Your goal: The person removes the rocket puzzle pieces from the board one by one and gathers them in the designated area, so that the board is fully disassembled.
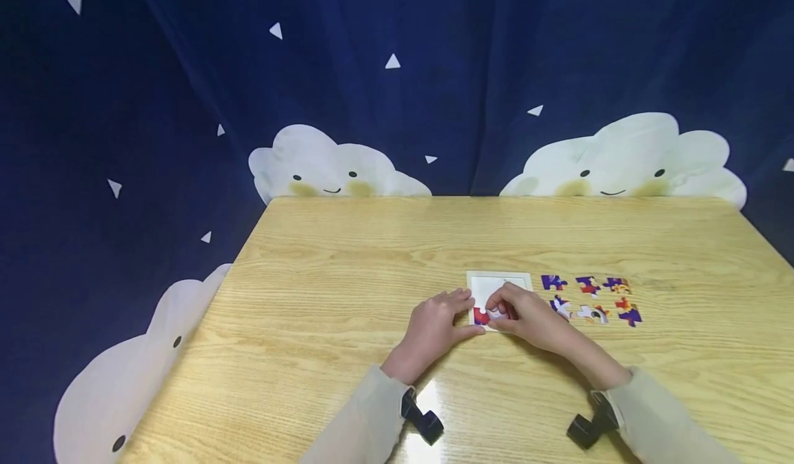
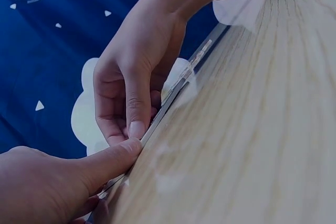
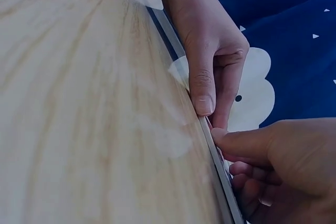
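Note:
A white puzzle frame [image 1: 500, 274] lies flat on the wooden table. My left hand [image 1: 434, 319] holds its near left corner, fingers along the left side and thumb at the front edge. A red and purple jigsaw piece [image 1: 480, 317] sits in that corner. My right hand [image 1: 533, 316] reaches over the frame and pinches a pale jigsaw piece [image 1: 496, 314] just right of the red one; the fingers partly hide it. Seen low in the left wrist view, the thumbs of the left hand [image 2: 58, 182] and right hand [image 2: 136, 72] nearly meet at the frame's edge.
Right of the frame, several loose jigsaw pieces lie in two rows, among them a purple piece [image 1: 552, 283] and an orange and purple piece [image 1: 629, 311]. A dark blue curtain [image 1: 384, 105] with white clouds hangs behind and left of the table [image 1: 298, 326].

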